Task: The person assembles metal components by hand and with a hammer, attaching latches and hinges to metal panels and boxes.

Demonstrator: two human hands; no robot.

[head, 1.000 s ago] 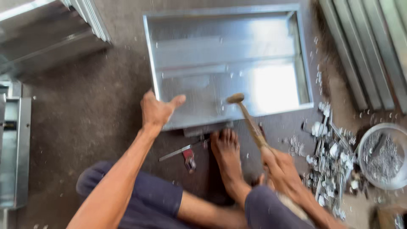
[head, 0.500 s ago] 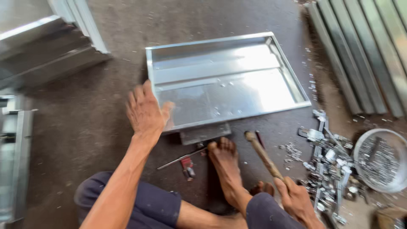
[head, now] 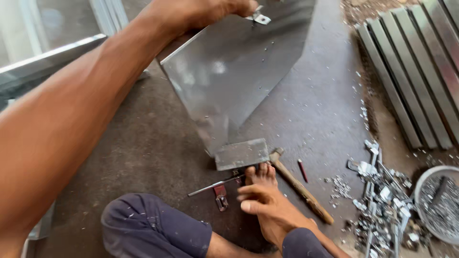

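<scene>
The tray [head: 229,71], flat on the floor half a second ago, now stands tipped up on its near edge against the block [head: 242,154], and the hammer [head: 299,186] has left the right hand to lie just right of the block.

Head view: the left hand [head: 210,9] grips the tray's top rim, fingers closed over it, apparently to keep the sheet upright. The right hand [head: 265,205] rests on the foot [head: 260,174] just below the block, fingers loosely spread and holding nothing. A red-handled tool [head: 217,191] lies left of the foot; scrap [head: 382,200] and a bowl [head: 437,203] sit well right of the block.
</scene>
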